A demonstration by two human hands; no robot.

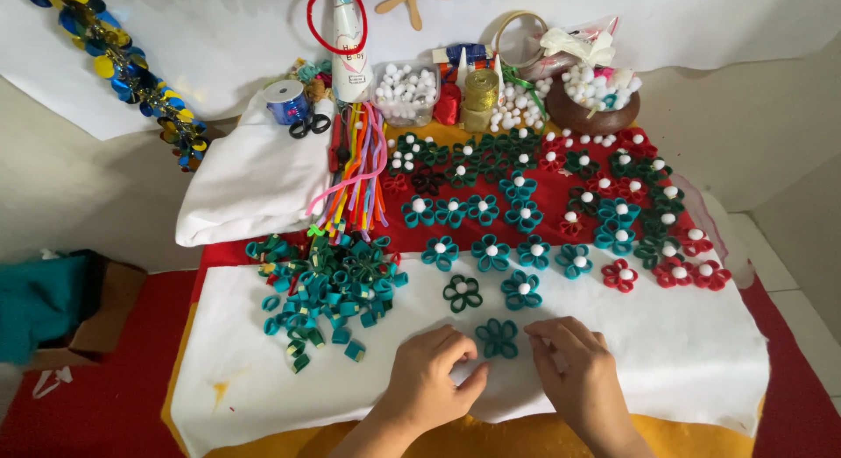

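Head view: teal loop flower (498, 337) between left hand (431, 381), right hand (580, 376).

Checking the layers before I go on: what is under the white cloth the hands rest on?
Under the white cloth, yellow fabric shows at the near edge and red fabric behind. The table itself is covered.

Bare white cloth (692, 353) lies open right of the hands; a loop pile (328, 287) crowds the left, flower rows (561, 217) block ahead.
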